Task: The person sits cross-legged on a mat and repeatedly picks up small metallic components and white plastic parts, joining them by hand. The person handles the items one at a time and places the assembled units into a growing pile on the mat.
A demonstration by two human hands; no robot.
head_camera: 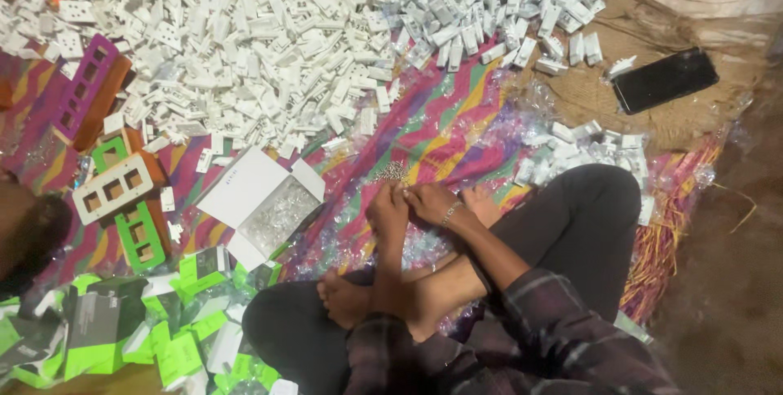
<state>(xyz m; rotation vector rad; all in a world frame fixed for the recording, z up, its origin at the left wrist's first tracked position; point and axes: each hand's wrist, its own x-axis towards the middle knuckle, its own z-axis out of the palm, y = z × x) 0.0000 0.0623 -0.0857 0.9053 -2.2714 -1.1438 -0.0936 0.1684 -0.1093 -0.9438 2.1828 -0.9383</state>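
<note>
I sit cross-legged on a striped mat [432, 130]. My left hand [387, 215] and my right hand [435, 203], which has a bracelet at the wrist, meet at the fingertips just above my bare feet [351, 297]. Both pinch one tiny pale piece, too small to identify. A small heap of metal screws [391, 171] lies right in front of the fingers. An open white box [269, 203] of clear small parts sits to the left of my left hand.
A big pile of white plastic switch parts [269, 44] covers the far side. Purple, orange, green and white frames [114, 187] lie at left, with green and grey cartons [122, 330] below them. A black phone [665, 78] rests on burlap at right. Clear wrappers [522, 117] litter the mat.
</note>
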